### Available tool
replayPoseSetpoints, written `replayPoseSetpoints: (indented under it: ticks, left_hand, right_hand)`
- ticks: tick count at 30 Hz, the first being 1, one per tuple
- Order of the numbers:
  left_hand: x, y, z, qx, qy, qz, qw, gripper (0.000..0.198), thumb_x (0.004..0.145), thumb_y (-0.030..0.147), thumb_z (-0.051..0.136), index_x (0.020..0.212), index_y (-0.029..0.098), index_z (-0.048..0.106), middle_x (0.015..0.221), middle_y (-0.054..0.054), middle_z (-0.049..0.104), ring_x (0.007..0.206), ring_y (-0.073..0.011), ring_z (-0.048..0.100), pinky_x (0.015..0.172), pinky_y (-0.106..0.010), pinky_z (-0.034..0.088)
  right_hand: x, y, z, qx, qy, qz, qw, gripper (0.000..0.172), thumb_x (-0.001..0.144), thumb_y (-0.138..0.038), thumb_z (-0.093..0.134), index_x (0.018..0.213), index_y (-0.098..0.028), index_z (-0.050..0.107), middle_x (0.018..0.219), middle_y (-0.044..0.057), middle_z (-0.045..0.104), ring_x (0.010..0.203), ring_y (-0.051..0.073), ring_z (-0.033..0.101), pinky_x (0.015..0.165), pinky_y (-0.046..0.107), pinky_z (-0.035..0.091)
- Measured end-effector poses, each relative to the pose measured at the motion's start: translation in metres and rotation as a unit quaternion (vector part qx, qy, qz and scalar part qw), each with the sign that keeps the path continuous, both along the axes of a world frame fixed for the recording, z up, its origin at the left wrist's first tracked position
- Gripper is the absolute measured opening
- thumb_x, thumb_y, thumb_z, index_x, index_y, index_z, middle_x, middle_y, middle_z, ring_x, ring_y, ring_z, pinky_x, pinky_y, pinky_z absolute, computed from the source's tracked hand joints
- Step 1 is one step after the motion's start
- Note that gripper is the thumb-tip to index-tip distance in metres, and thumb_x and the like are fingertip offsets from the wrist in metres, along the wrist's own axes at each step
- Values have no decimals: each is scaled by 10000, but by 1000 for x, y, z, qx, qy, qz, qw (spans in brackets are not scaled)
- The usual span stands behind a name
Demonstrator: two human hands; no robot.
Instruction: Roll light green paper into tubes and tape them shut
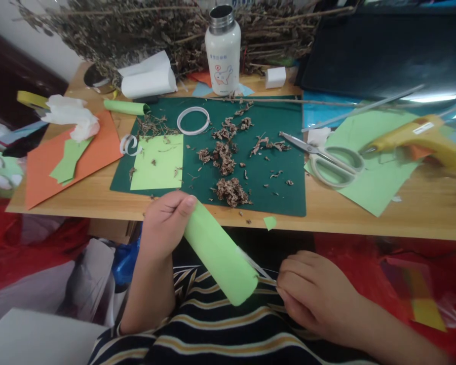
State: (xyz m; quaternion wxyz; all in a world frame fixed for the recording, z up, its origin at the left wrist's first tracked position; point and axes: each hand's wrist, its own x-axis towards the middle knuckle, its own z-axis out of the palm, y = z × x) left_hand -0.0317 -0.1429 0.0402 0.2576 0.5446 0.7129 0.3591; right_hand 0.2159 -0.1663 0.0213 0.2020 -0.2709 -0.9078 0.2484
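My left hand (165, 223) is closed on the upper end of a green paper roll (220, 253), thumb on top. The roll slants down to the right above my lap. Along its right side runs a thin white strip (255, 263), which reaches to the fingertips of my right hand (313, 291). Those fingers are pinched on the strip's far end. Beyond the roll, a green cutting mat (285, 195) bears crumpled dried leaves (231, 192) and a square of light green paper (157, 175).
Scissors (334, 165) and a yellow glue gun (421, 137) lie at the right on green paper. An uncapped white bottle (224, 56) stands at the back before dried branches (99, 30). A tape roll (193, 120) lies on the mat, orange paper (95, 157) at the left.
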Motion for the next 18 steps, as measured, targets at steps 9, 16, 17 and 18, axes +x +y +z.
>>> replayPoseSetpoints:
  ticks: [9, 16, 17, 18]
  left_hand:
    - [-26, 3, 12, 104, 28, 206, 973, 289, 775, 318, 486, 522, 211, 397, 486, 37, 334, 426, -93, 320, 367, -243, 259]
    - [-70, -9, 24, 189, 148, 276, 931, 365, 826, 355, 388, 531, 202, 235, 571, 35, 208, 494, -82, 234, 476, -279, 206]
    - [-70, -10, 22, 173, 183, 251, 934, 369, 840, 381, 358, 545, 202, 228, 575, 35, 198, 499, -84, 233, 474, -276, 204]
    - [-69, -10, 20, 152, 205, 209, 944, 368, 863, 398, 299, 561, 205, 217, 577, 34, 186, 501, -86, 230, 473, -275, 204]
  right_hand:
    - [6, -3, -8, -77, -16, 103, 992, 194, 747, -110, 382, 598, -186, 481, 558, -13, 507, 545, 104, 426, 551, 236, 319]
    - [11, 13, -17, -150, 54, 32, 987, 284, 857, -168, 329, 658, -176, 531, 631, 22, 582, 619, 107, 530, 584, 219, 419]
    - [11, 18, -16, -146, 84, 15, 986, 272, 868, -173, 333, 704, -174, 550, 664, 29, 609, 647, 106, 557, 603, 213, 440]
    - [12, 23, -15, -130, 113, -5, 985, 250, 873, -173, 343, 758, -175, 566, 697, 33, 634, 674, 107, 581, 621, 211, 457]
